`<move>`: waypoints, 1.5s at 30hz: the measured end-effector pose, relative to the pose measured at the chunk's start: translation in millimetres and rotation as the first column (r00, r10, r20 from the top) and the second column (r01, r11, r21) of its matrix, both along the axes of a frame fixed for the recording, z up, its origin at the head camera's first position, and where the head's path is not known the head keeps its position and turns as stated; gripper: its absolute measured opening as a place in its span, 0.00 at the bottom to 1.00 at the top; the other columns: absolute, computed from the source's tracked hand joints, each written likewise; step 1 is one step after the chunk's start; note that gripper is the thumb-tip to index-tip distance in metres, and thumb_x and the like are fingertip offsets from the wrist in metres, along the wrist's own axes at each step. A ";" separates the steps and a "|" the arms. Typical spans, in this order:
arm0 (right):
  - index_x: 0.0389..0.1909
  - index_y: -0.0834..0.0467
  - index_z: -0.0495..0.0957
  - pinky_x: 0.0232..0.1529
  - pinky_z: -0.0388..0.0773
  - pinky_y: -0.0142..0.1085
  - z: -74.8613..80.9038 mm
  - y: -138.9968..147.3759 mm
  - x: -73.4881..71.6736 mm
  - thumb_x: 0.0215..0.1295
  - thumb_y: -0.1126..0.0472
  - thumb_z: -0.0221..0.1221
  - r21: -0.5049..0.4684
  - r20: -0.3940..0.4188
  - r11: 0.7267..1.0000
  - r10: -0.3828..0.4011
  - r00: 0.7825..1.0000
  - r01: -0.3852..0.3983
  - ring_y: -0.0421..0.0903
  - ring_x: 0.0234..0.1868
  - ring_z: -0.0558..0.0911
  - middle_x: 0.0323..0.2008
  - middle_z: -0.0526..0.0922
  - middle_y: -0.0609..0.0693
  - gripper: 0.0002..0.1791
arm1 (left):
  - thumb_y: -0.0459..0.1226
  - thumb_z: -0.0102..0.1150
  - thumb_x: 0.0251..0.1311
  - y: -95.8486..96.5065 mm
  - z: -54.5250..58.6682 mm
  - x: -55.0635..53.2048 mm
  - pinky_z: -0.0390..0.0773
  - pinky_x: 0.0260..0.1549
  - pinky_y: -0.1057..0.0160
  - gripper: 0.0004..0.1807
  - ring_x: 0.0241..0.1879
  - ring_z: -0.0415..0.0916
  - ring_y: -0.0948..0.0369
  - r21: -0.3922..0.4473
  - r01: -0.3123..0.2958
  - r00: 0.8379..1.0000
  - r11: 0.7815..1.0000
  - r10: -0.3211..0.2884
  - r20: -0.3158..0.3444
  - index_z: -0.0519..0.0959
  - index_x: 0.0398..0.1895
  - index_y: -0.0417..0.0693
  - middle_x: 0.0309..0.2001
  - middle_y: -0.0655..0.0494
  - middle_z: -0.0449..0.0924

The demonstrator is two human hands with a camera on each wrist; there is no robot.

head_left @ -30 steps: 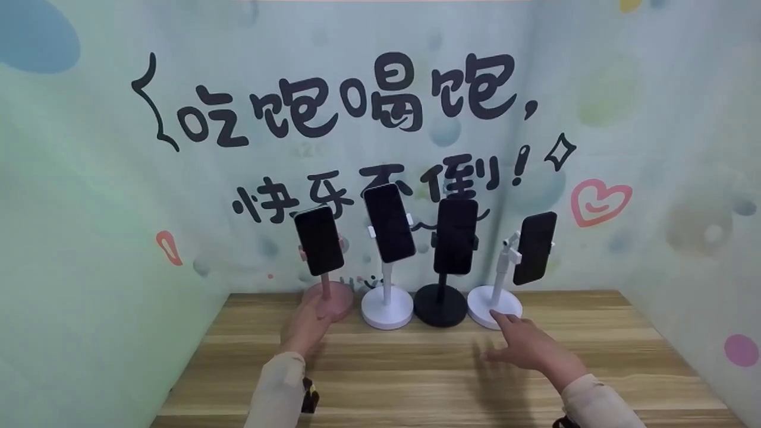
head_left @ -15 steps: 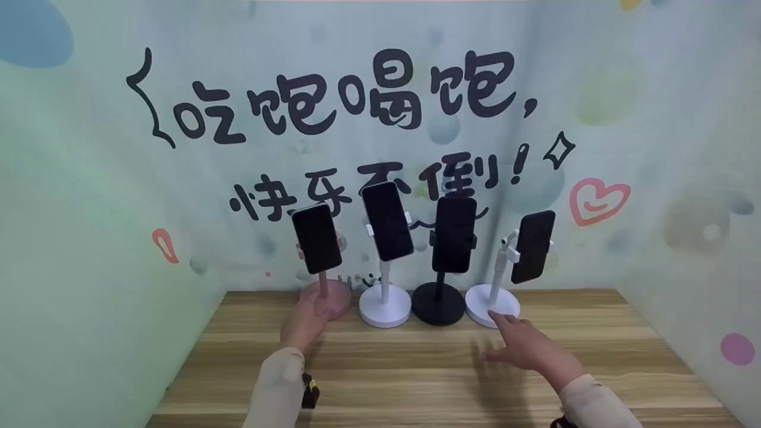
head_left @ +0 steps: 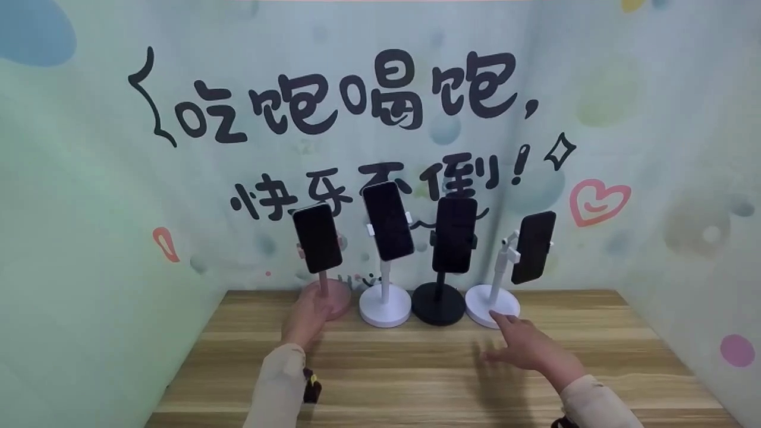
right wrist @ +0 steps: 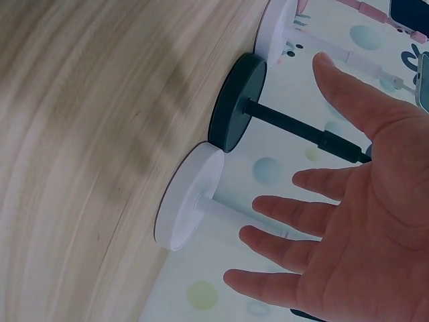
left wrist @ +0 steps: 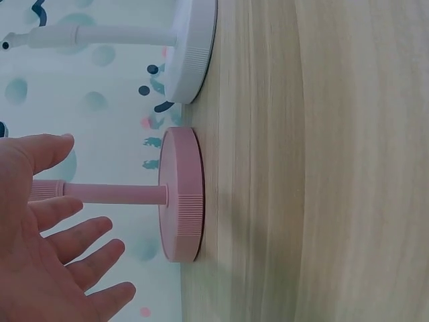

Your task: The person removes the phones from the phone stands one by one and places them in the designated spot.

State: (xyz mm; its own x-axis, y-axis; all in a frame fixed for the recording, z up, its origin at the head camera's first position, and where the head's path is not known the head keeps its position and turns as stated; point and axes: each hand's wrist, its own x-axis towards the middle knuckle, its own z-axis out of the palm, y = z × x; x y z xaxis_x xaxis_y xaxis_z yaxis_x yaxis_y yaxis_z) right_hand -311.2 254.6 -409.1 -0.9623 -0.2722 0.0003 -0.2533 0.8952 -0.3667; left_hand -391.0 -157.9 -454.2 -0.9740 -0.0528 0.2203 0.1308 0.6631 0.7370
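My left hand [head_left: 305, 321] is held up before the pink phone stand [head_left: 337, 295], which carries a dark-screened phone [head_left: 318, 239]. Seen from the left wrist, its fingers [left wrist: 90, 238] are spread and short of the round pink base [left wrist: 181, 194]. On the far right a white stand [head_left: 504, 297] holds a phone [head_left: 534, 248] turned to one side. My right hand [head_left: 529, 348] hovers before that stand, fingers extended and holding nothing. Between the two stand a white phone stand [head_left: 385, 308] with a tilted phone [head_left: 388, 221] and a black phone stand [head_left: 439, 306] with another phone [head_left: 455, 236].
The stands line the back of the wood-grain table [head_left: 416, 380], their bases close together except for a gap beside the pink one. A printed cloth backdrop [head_left: 333, 35] with large dark characters rises right behind, and similar walls close both sides.
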 end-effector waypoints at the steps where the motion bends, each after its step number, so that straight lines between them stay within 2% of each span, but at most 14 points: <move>1: 0.71 0.71 0.59 0.63 0.68 0.66 -0.6 -0.1 0.3 0.55 0.42 0.71 0.000 0.002 1.000 0.001 1.000 -0.001 0.79 0.64 0.67 0.66 0.67 0.76 0.54 | 0.38 0.55 0.69 0.1 -0.1 0.1 0.65 0.69 0.41 0.30 0.70 0.66 0.41 0.011 -0.001 1.000 1.000 0.001 0.013 0.63 0.73 0.41 0.70 0.39 0.69; 4: 0.71 0.71 0.59 0.63 0.68 0.66 -2.8 -0.1 0.8 0.55 0.43 0.71 0.001 0.007 1.000 0.000 1.000 0.000 0.79 0.64 0.66 0.66 0.66 0.77 0.53 | 0.39 0.53 0.71 -0.2 -0.4 0.2 0.63 0.70 0.41 0.30 0.71 0.64 0.42 0.042 -0.008 0.999 0.999 0.006 0.051 0.62 0.73 0.42 0.71 0.40 0.68; 7: 0.71 0.71 0.58 0.62 0.68 0.67 -3.8 -0.3 1.2 0.56 0.44 0.70 0.008 0.011 1.000 -0.001 1.000 0.001 0.79 0.64 0.66 0.66 0.66 0.77 0.53 | 0.40 0.53 0.71 -1.2 -0.8 -1.4 0.63 0.71 0.41 0.30 0.71 0.64 0.41 0.051 -0.008 0.998 0.999 0.005 0.063 0.62 0.74 0.42 0.70 0.39 0.68; 15: 0.71 0.71 0.58 0.62 0.68 0.67 0.7 -0.3 3.0 0.57 0.44 0.70 0.021 -0.002 1.000 0.008 1.000 -0.008 0.79 0.63 0.67 0.66 0.67 0.76 0.52 | 0.40 0.56 0.69 -2.4 1.5 -11.5 0.64 0.71 0.42 0.31 0.69 0.65 0.39 0.022 -0.002 1.000 1.000 0.002 0.005 0.65 0.72 0.39 0.69 0.37 0.69; 24: 0.72 0.70 0.58 0.62 0.68 0.66 0.1 -1.6 0.9 0.57 0.42 0.69 0.012 0.001 1.000 0.014 1.000 -0.014 0.78 0.64 0.66 0.67 0.65 0.76 0.53 | 0.41 0.56 0.69 -7.6 -0.7 -18.3 0.60 0.73 0.42 0.33 0.72 0.62 0.40 0.034 -0.019 0.999 0.999 0.017 0.047 0.60 0.74 0.37 0.71 0.35 0.65; 29: 0.72 0.70 0.57 0.63 0.67 0.67 -3.6 -0.9 -0.6 0.57 0.40 0.69 0.010 0.025 1.000 0.000 1.000 -0.001 0.79 0.65 0.65 0.68 0.64 0.76 0.54 | 0.41 0.55 0.69 -8.4 -2.7 -19.9 0.62 0.72 0.42 0.34 0.71 0.63 0.40 0.025 -0.016 0.999 1.000 0.015 0.030 0.60 0.74 0.35 0.71 0.34 0.65; 34: 0.72 0.70 0.57 0.64 0.66 0.67 -6.0 -3.1 -0.2 0.57 0.41 0.69 -0.006 0.027 1.000 0.008 1.000 -0.008 0.79 0.65 0.65 0.68 0.64 0.76 0.54 | 0.40 0.54 0.71 -6.0 -2.4 -23.0 0.61 0.72 0.43 0.34 0.72 0.61 0.40 0.076 -0.007 0.999 0.997 0.003 0.040 0.58 0.75 0.37 0.71 0.34 0.64; 39: 0.72 0.70 0.59 0.63 0.68 0.66 -6.5 -7.6 0.2 0.57 0.43 0.70 -0.009 -0.002 1.000 0.016 1.000 -0.016 0.78 0.64 0.67 0.66 0.67 0.76 0.52 | 0.38 0.54 0.71 -5.9 -1.0 -27.4 0.60 0.73 0.42 0.35 0.73 0.60 0.39 0.112 0.002 1.000 0.994 -0.002 0.000 0.55 0.76 0.36 0.72 0.31 0.62; 41: 0.72 0.70 0.59 0.63 0.68 0.67 -5.7 -9.3 0.0 0.57 0.44 0.70 -0.006 0.002 1.000 0.012 1.000 -0.012 0.77 0.64 0.67 0.66 0.67 0.75 0.52 | 0.37 0.54 0.70 -7.0 -1.0 -30.9 0.61 0.72 0.42 0.35 0.72 0.60 0.37 0.115 0.007 0.999 0.993 -0.002 -0.045 0.56 0.75 0.33 0.71 0.29 0.62; 45: 0.72 0.69 0.59 0.63 0.68 0.66 -4.7 -9.7 -0.4 0.57 0.44 0.70 -0.001 0.019 1.000 0.002 1.000 -0.002 0.77 0.65 0.66 0.67 0.66 0.75 0.52 | 0.36 0.55 0.69 -7.4 -0.7 -37.8 0.61 0.73 0.42 0.35 0.72 0.59 0.37 0.118 0.017 0.997 0.993 -0.008 -0.076 0.55 0.75 0.31 0.72 0.28 0.60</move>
